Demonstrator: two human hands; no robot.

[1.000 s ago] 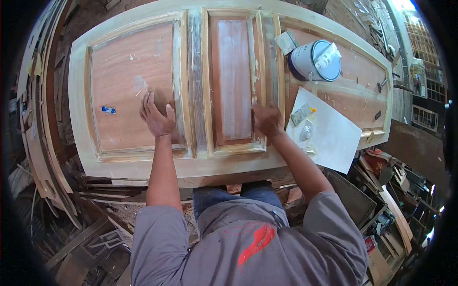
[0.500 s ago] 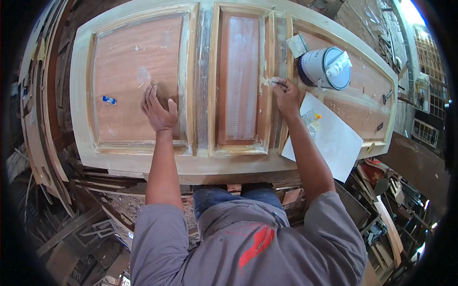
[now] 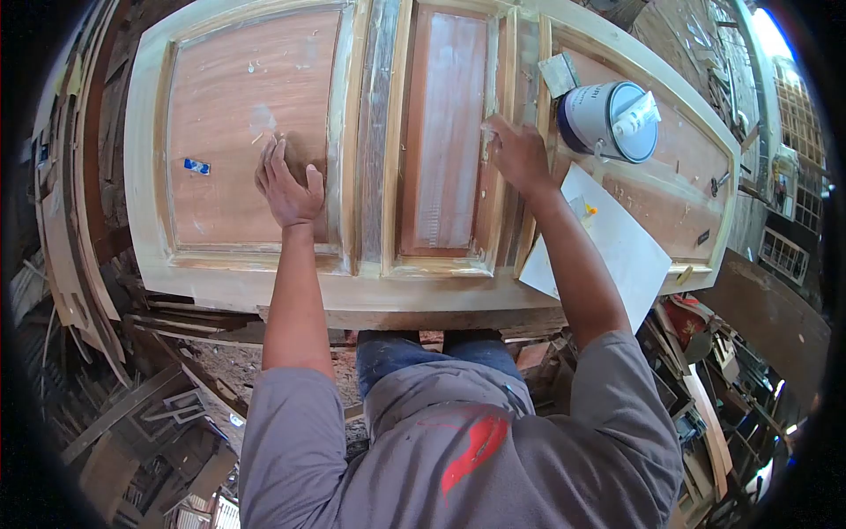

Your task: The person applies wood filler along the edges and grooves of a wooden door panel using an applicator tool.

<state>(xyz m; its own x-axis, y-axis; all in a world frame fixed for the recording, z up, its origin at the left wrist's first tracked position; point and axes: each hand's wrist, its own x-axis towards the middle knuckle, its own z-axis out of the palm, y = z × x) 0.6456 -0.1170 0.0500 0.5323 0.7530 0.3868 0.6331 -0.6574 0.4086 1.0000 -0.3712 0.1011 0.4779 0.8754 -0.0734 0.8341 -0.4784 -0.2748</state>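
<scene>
A large wooden door (image 3: 211, 286) with framed panels lies flat in front of me. My left hand (image 3: 291, 187) rests on its left panel with fingers spread, holding nothing. Over the right moulding of the narrow middle panel (image 3: 454, 132), my right hand (image 3: 520, 159) is closed in a pinch; a small whitish thing shows at its fingertips, too small to make out. Right of that hand stands a paint can (image 3: 592, 119) with a white tube (image 3: 636, 115) on its lid. A white sheet (image 3: 617, 247) lies beneath my right forearm.
A small square block (image 3: 558, 75) sits beside the can. A blue and white wrapper (image 3: 197, 166) lies on the left panel. Dark metal pieces lie at the door's right end. Wooden planks (image 3: 75, 194) stand at the left, and scrap wood surrounds the door below.
My right hand has moved up and slightly left along the moulding, its back now turned more upward. The door appears slightly higher in view.
</scene>
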